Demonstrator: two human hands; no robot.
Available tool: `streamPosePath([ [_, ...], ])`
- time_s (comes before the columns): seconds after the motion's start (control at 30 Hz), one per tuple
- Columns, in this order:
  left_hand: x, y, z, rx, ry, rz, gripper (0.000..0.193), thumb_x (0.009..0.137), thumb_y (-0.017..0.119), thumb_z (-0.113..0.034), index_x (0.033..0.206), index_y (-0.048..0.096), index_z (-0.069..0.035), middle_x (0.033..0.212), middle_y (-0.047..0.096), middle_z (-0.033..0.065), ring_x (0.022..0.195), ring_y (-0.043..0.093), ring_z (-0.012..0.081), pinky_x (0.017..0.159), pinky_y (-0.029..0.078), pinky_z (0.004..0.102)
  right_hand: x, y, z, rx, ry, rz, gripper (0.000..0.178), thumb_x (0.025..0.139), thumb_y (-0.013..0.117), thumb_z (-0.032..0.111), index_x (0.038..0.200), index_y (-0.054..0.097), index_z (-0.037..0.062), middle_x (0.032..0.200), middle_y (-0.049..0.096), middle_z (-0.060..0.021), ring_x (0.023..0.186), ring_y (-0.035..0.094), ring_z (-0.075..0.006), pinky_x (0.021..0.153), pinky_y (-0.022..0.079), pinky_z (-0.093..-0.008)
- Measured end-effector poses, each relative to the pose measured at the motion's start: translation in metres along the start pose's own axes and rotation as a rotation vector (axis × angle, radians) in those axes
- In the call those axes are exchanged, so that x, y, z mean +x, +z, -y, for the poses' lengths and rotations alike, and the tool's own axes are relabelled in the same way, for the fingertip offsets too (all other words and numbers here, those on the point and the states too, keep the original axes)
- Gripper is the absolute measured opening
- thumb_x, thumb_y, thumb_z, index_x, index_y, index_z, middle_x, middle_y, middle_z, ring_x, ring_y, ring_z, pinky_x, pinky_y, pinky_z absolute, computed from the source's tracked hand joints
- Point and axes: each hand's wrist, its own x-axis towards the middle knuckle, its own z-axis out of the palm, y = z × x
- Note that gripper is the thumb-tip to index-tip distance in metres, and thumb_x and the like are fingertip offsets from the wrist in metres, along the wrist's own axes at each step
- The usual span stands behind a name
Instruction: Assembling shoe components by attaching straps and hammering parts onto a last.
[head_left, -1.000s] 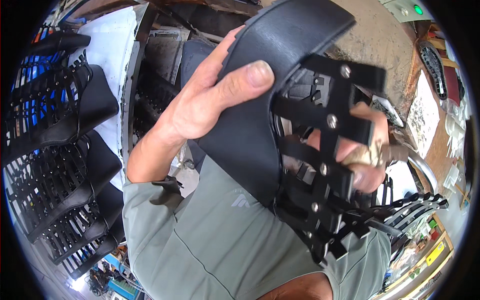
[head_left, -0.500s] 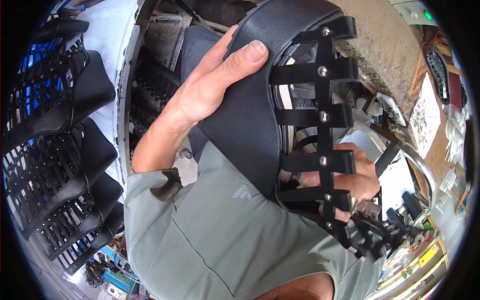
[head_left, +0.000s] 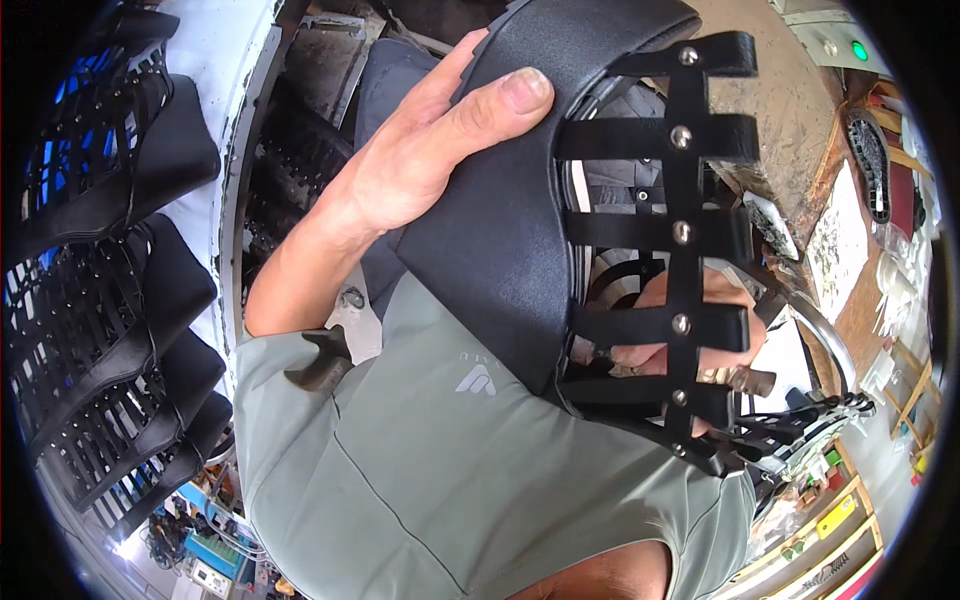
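My left hand (head_left: 420, 170) grips a black leather shoe upper (head_left: 500, 250) from the left, thumb pressed on its smooth outer face. A lattice of black riveted straps (head_left: 683, 230) runs down the upper's right side. My right hand (head_left: 722, 292) sits behind those straps, partly hidden, fingers curled around a small brownish metal tool (head_left: 748, 381) that sticks out of the fist. More loose strap ends (head_left: 800, 425) fan out below the right hand. The whole piece is held close over my grey-green shirt.
Several more black strapped uppers (head_left: 100, 300) lie stacked at the left beside a white surface (head_left: 215, 60). A dark shoe sole (head_left: 868, 160) and a printed sheet (head_left: 835, 250) lie on the bench at the right. A metal ring (head_left: 835, 345) curves behind my right hand.
The upper has turned so its strap lattice stands more upright. My right hand has dropped from the middle of the straps to lower behind them. My left-hand grip is unchanged.
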Motion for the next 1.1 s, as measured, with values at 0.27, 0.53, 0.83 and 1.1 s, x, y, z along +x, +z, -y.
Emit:
streamPosePath([
  [0.27, -0.012, 0.003, -0.006, 0.060, 0.043, -0.113, 0.068, 0.091, 0.061, -0.041, 0.136, 0.039, 0.004, 0.122, 0.057, 0.0102, 0.112, 0.053, 0.0169, 0.098, 0.039, 0.0279, 0.006, 0.025, 0.005, -0.155, -0.036, -0.077, 0.020, 0.077, 0.070, 0.020, 0.079, 0.066, 0.0005, 0.081, 0.069, -0.0144, 0.048, 0.056, -0.0170, 0.042, 0.040, -0.0264],
  [0.53, -0.008, 0.007, -0.014, 0.075, 0.038, -0.070, 0.069, 0.091, 0.064, -0.037, 0.137, 0.036, 0.005, 0.123, 0.057, 0.0103, 0.114, 0.052, 0.0168, 0.100, 0.038, 0.0285, 0.015, 0.020, -0.010, -0.174, -0.019, -0.298, 0.025, 0.083, 0.067, 0.026, 0.081, 0.060, 0.0020, 0.077, 0.068, -0.0174, 0.054, 0.064, -0.0195, 0.044, 0.043, -0.0289],
  [0.83, -0.012, 0.024, -0.040, 0.195, 0.210, -0.008, 0.070, 0.089, 0.067, -0.032, 0.139, 0.033, 0.002, 0.125, 0.054, 0.0108, 0.117, 0.049, 0.0178, 0.101, 0.038, 0.0315, 0.018, -0.025, -0.003, -0.004, 0.164, -0.037, 0.028, 0.086, 0.065, 0.027, 0.099, 0.054, 0.0049, 0.096, 0.064, -0.0182, 0.080, 0.064, -0.0277, 0.071, 0.050, -0.0423],
  [1.1, -0.002, 0.034, -0.059, 0.165, 0.023, 0.081, 0.083, 0.082, 0.065, -0.031, 0.146, 0.025, 0.005, 0.139, 0.045, 0.0129, 0.128, 0.041, 0.0225, 0.109, 0.028, 0.0326, 0.032, -0.006, -0.008, -0.282, -0.100, -0.306, 0.032, 0.083, 0.067, 0.029, 0.092, 0.056, 0.0001, 0.084, 0.065, -0.0158, 0.072, 0.065, -0.0261, 0.067, 0.054, -0.0405],
])
